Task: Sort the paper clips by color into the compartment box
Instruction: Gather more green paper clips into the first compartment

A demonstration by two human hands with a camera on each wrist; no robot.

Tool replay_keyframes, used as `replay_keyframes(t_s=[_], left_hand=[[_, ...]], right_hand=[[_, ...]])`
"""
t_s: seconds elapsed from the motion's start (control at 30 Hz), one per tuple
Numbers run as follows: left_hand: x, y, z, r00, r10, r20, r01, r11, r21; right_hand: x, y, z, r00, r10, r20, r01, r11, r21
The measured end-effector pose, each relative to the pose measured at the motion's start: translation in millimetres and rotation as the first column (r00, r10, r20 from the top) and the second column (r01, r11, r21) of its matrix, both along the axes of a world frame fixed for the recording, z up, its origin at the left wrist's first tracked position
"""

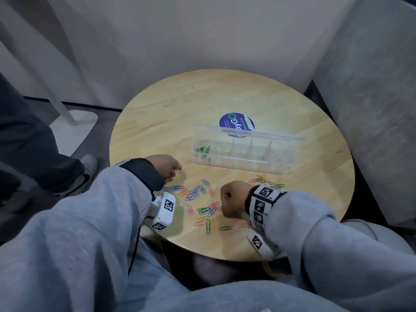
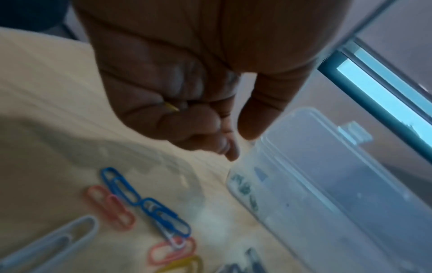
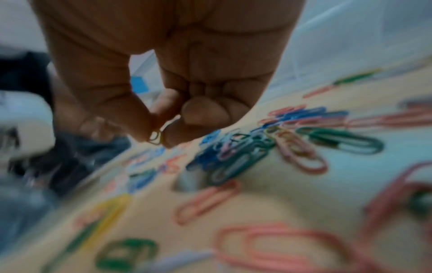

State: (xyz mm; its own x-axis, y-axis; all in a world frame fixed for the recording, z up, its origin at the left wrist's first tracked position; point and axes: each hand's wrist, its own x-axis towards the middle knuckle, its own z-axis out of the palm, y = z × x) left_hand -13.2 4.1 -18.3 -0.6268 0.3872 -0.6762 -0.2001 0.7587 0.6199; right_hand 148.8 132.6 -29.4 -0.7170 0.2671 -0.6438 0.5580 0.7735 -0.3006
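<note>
- Biggest risk from here, probably: yellow clips (image 1: 166, 175) are bunched in the curled fingers of the left hand (image 1: 162, 165), and only a tip is seen poking out in the left wrist view (image 2: 171, 107). If they get tipped out together, a few could easily be scattered over a divider into the wrong section of the compartment box (image 1: 243, 152).
- A single clip (image 3: 156, 138) is pinched between thumb and fingertip of the right hand (image 1: 231, 200). Its colour can't really be called, looks yellowish-olive through the blur. With a pinch that small it could be dropped back into the loose pile (image 1: 198, 199) and lost among the rest.
- The pile clips are overlapped and some look hooked together, so a wrong-coloured one could get dragged along with the next pick.
- The box is clear and looks light, with its lid (image 1: 247, 131) open at the back; it could be nudged by a knuckle.
- Where things are: the box sits on the round table (image 1: 225, 93) past both hands, the left hand near its left end. Green clips (image 1: 203, 150) are already in the leftmost compartment; the others look empty.
- The pile lies between the two hands, with a smaller bunch (image 1: 265, 181) beyond the right wrist, near the box's front wall.
</note>
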Motion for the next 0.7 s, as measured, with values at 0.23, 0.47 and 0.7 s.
replay_keyframes(t_s=[0.23,0.47,0.7], left_hand=[[17,10,-7,0.794,-0.553,-0.253,0.454,0.816,-0.358],[19,15,-19,0.676,-0.707,-0.21,0.544,0.67,-0.504],[17,10,-26,0.689,-0.679,-0.255,0.542,0.715,-0.441]], right_hand=[[4,4,-3,0.838,-0.545,0.034,0.474,0.695,-0.541],[-1,-4,9,0.984,-0.167,-0.063,0.135,0.929,-0.344],[-2,-18,-6,0.897,0.439,-0.052,-0.437,0.898,0.055]])
